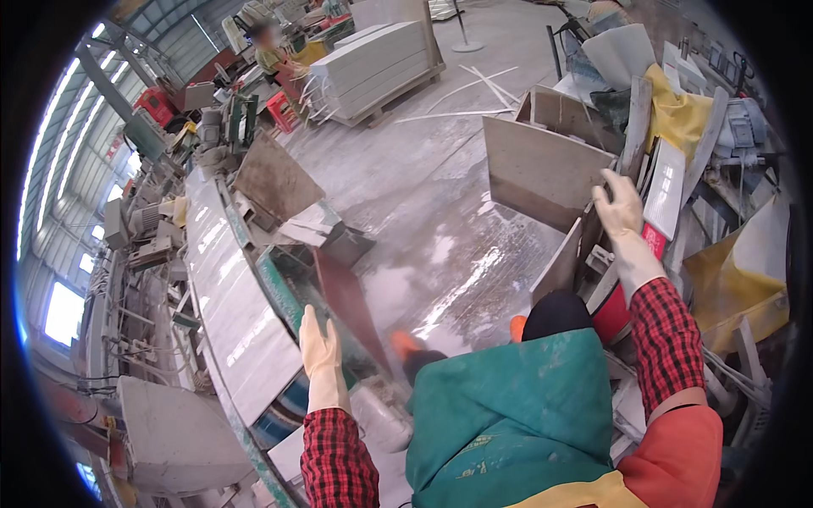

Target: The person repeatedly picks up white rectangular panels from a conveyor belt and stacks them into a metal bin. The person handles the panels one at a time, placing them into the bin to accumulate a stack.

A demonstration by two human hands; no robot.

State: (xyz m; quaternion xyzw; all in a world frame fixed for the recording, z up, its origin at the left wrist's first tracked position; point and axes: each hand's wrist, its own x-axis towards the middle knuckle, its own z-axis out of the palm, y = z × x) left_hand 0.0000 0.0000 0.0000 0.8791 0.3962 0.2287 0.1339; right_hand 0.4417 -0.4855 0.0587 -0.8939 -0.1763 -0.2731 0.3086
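Note:
Both hands wear pale rubber gloves, with red-and-black checked sleeves behind them. My left hand [321, 349] is raised beside the green edge of the long machine bed, its fingers stretched out and nothing in them. On that bed lies a pale, glossy stone slab [233, 305]. My right hand [622, 207] reaches forward with fingers spread, next to the corner of a brown upright panel [542, 165]; whether it touches the panel I cannot tell. A white ribbed strip [665, 188] leans just to the right of it. A green apron [512, 406] covers my front.
Wet concrete floor [440, 212] stretches ahead. Farther off, a person [275, 63] stands by stacked pale slabs [373, 68] on a pallet. A reddish-brown board [349, 300] slants near my left foot. Yellow sheeting [677, 110] and a motor [738, 127] crowd the right side.

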